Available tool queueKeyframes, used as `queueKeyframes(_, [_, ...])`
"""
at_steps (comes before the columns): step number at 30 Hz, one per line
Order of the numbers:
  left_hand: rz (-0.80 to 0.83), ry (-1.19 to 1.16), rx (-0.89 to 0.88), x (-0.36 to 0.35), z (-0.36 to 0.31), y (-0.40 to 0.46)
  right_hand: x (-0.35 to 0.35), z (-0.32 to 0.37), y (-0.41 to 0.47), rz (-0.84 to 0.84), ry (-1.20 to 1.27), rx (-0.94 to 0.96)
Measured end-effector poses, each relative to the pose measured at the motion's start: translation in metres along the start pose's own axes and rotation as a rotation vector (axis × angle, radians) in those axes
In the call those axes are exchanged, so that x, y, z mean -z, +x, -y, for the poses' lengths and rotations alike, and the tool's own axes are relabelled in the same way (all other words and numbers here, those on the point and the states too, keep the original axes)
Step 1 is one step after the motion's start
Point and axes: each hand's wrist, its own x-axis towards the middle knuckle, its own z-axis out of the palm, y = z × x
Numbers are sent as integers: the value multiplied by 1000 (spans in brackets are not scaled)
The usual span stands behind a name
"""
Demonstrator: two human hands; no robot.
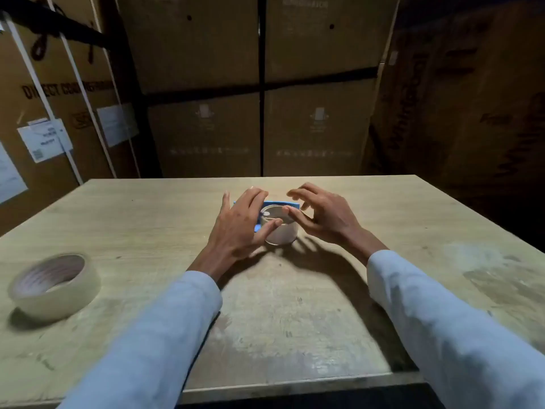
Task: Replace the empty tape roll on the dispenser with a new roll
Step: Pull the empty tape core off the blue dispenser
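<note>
Hands meet at the middle of the wooden surface [295,320], both over the blue dispenser [290,205] with the empty tape roll [281,231] sitting on it. The left hand [239,222] comes in from the near left with its fingers spread, thumb lying against the near rim of the pale core and the other fingers reaching past it toward the blue body. The right hand [321,215] is loosely curled, thumb touching the core's rim and the remaining fingers arched above without closing. Neither hand has a firm hold; both look part open, placed on opposite sides, probably so one can steady the dispenser while the other works the core free. The empty roll seems not yet removed.

New roll [54,286] lies flat near the left edge of the surface, well apart from the hands and untouched, likely set aside within reach for the later swap. It is somewhat blurred.

Most of the dispenser is hidden behind the left hand and the core, so only blue slivers show; its handle, cutter and the way the core is seated cannot be made out. Whether the fingers behind the core touch the dispenser is unclear. Cardboard boxes [206,84] stand in dim light behind the surface, their printing mostly unreadable.
</note>
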Motion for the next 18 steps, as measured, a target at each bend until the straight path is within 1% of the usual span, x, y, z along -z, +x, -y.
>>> queueKeyframes(1, [4, -46, 20, -5, 4, -2, -9, -4, -1, -32, 58, -48])
queueKeyframes(4, [25, -167, 90, -20, 17, -4, -29, -8, -4, -30, 226, -202])
queueKeyframes(6, [31, -201, 91, -25, 25, -1, -40, -13, -4, -61, 359, -259])
queueKeyframes(8, [36, -255, 105, -28, 32, 4, -44, -17, -1, -47, 420, -281])
queueKeyframes(12, [40, -459, 112, -25, 44, 5, -47, -17, -5, 38, 464, -275])
queueKeyframes(14, [-8, -446, 99, -22, 51, 4, -50, -20, -6, 51, 494, -280])
queueKeyframes(16, [-69, -373, 144, -20, 51, 3, -53, -24, -7, 31, 528, -307])
queueKeyframes(18, [-122, -308, 192, -21, 47, 4, -55, -27, -8, -4, 597, -381])
